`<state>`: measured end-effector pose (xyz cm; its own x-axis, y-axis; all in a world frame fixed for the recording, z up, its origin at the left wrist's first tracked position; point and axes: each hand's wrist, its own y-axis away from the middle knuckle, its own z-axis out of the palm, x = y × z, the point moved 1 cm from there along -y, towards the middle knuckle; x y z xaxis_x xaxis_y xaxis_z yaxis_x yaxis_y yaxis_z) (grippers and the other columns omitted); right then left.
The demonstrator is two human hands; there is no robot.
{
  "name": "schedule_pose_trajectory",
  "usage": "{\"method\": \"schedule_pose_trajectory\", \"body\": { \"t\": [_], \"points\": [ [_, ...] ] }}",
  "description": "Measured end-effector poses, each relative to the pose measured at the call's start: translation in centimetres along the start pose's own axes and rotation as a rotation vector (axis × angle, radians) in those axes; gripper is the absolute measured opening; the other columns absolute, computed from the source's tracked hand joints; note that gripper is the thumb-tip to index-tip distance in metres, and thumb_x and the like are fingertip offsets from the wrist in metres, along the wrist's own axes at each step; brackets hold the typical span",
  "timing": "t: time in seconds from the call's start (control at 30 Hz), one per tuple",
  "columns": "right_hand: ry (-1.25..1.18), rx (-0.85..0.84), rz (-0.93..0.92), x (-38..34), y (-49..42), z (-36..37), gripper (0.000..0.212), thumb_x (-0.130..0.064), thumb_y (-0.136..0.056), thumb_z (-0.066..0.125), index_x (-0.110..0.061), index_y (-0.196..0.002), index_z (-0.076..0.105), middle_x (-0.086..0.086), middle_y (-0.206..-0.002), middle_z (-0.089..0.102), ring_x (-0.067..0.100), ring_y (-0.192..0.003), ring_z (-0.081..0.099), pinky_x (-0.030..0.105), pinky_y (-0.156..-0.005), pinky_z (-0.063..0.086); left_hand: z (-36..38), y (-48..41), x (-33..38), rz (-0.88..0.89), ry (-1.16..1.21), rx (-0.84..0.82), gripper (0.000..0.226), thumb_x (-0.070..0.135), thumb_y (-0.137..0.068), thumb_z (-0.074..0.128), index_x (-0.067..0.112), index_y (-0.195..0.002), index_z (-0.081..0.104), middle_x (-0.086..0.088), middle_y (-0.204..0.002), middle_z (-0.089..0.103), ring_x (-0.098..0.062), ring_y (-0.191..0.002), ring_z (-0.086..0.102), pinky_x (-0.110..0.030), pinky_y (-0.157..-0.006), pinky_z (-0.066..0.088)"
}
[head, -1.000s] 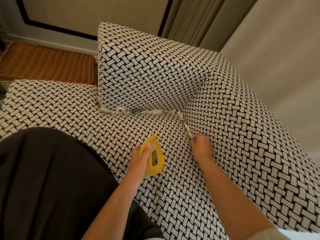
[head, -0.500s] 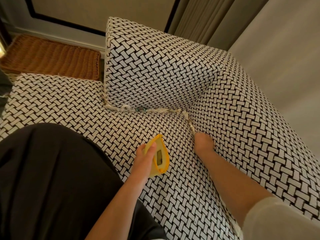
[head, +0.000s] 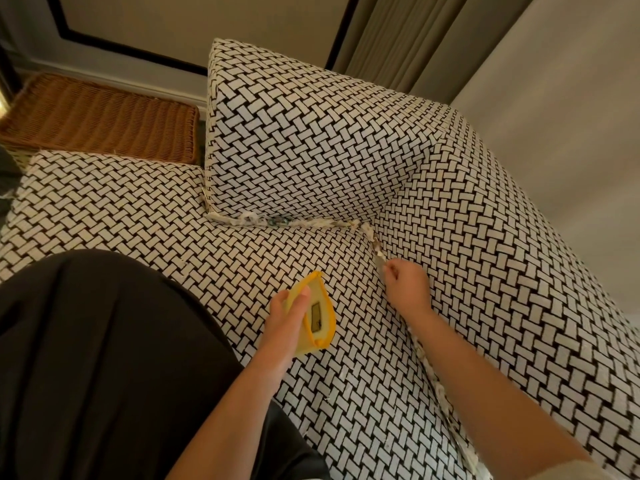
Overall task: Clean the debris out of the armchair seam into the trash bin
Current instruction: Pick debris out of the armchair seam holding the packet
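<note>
The armchair [head: 138, 202] is covered in black-and-white woven fabric. Pale shredded debris [head: 277, 221] lines the seam under the back cushion and runs down the side seam [head: 375, 244] by the armrest. My right hand [head: 407, 285] is at the side seam, its fingers curled and pinching a shred of that debris. More shreds [head: 443, 393] lie in the seam under my right forearm. My left hand [head: 287, 317] grips a small yellow trash bin [head: 318, 317] on the seat, its opening tilted toward the right hand.
A brown wicker basket [head: 100, 126] stands on the floor behind the seat at the left. Dark clothing [head: 104, 358] covers the lower left of the view. A curtain [head: 398, 36] and a wall rise behind the armchair.
My right hand has drawn back a little from deep in the side seam and now pinches a shred. My left hand and the yellow bin stay in about the same place.
</note>
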<state>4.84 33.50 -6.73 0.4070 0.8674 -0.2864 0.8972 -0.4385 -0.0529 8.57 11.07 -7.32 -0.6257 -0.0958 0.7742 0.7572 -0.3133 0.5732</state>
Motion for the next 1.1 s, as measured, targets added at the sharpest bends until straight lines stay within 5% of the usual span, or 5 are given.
{"method": "schedule_pose_trajectory", "body": {
  "t": [0.4, 0.53, 0.83, 0.97, 1.1],
  "points": [
    [-0.722, -0.356, 0.015, -7.0, 9.6, -4.9, 0.018, -0.014, -0.091, 0.056, -0.014, -0.076, 0.067, -0.014, -0.045, 0.049, 0.000, -0.041, 0.034, 0.009, -0.045, 0.032, 0.4, 0.1, -0.5, 0.042, -0.156, 0.026, 0.053, 0.052, -0.090, 0.040, 0.032, -0.137, 0.024, -0.005, -0.132, 0.039, -0.019, -0.107, 0.042, -0.033, -0.077, 0.036],
    [-0.619, -0.361, -0.024, -7.6, 10.9, -3.8, 0.022, -0.015, -0.090, 0.057, -0.020, -0.071, 0.067, -0.008, -0.056, 0.054, 0.004, -0.048, 0.038, 0.013, -0.049, 0.034, 0.5, 0.5, -0.3, 0.048, -0.167, 0.014, 0.053, 0.051, -0.091, 0.037, 0.030, -0.138, 0.026, -0.006, -0.131, 0.040, -0.018, -0.104, 0.043, -0.028, -0.067, 0.036],
    [-0.646, -0.202, -0.021, -6.9, 11.4, -1.5, 0.020, -0.022, -0.090, 0.057, -0.019, -0.075, 0.070, 0.010, -0.066, 0.063, 0.011, -0.054, 0.044, 0.025, -0.053, 0.039, 0.5, 0.6, -0.4, 0.059, -0.209, 0.017, 0.051, 0.053, -0.091, 0.035, 0.029, -0.137, 0.027, -0.006, -0.133, 0.039, -0.022, -0.111, 0.042, -0.035, -0.082, 0.036],
    [-0.582, -0.082, 0.100, -3.6, 10.2, -1.5, 0.011, -0.020, -0.091, 0.057, -0.024, -0.083, 0.063, -0.007, -0.057, 0.051, 0.003, -0.046, 0.036, 0.014, -0.046, 0.034, 0.3, 0.3, -0.6, 0.035, -0.230, 0.017, 0.055, 0.054, -0.091, 0.035, 0.029, -0.139, 0.024, -0.007, -0.135, 0.038, -0.026, -0.116, 0.041, -0.036, -0.083, 0.037],
    [-0.384, 0.026, 0.216, 0.8, 8.1, -0.6, 0.008, -0.016, -0.091, 0.057, -0.013, -0.092, 0.065, -0.007, -0.056, 0.048, 0.008, -0.043, 0.037, 0.021, -0.044, 0.036, 0.3, 0.2, -0.6, 0.038, -0.245, 0.014, 0.056, 0.054, -0.091, 0.034, 0.028, -0.140, 0.023, -0.008, -0.136, 0.037, -0.027, -0.118, 0.040, -0.036, -0.082, 0.035]
  ]
}}
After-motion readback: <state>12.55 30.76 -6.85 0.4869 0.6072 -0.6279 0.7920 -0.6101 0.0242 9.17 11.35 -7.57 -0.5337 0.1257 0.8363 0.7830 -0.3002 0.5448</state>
